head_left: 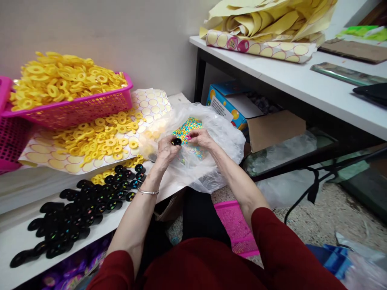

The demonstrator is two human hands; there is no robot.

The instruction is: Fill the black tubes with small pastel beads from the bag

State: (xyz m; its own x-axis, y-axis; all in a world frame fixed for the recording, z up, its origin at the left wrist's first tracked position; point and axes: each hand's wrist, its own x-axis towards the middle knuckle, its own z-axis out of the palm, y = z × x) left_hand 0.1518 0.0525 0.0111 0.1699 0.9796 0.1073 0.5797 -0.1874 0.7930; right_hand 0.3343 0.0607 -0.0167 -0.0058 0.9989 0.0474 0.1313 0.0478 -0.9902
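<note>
My left hand (168, 150) is closed on a small black round cup (176, 141), held over an open clear plastic bag (225, 139). Small coloured beads (186, 128), in yellow, blue, green and orange, lie inside the bag. Close beside it, my right hand (200, 138) pinches a small pink piece (188, 137) whose kind I cannot make out. The two hands are nearly touching above the beads. To the left, many black cups (81, 213) lie heaped on the white surface, several with coloured beads showing in them.
A pink basket (87, 106) heaped with yellow ring pieces (57, 78) stands at the left. More yellow rings (105, 139) lie on a circle-printed sheet (151, 100). At the right is a white table (281, 78) bearing yellow sheets (266, 22), with a blue box (225, 102) beneath.
</note>
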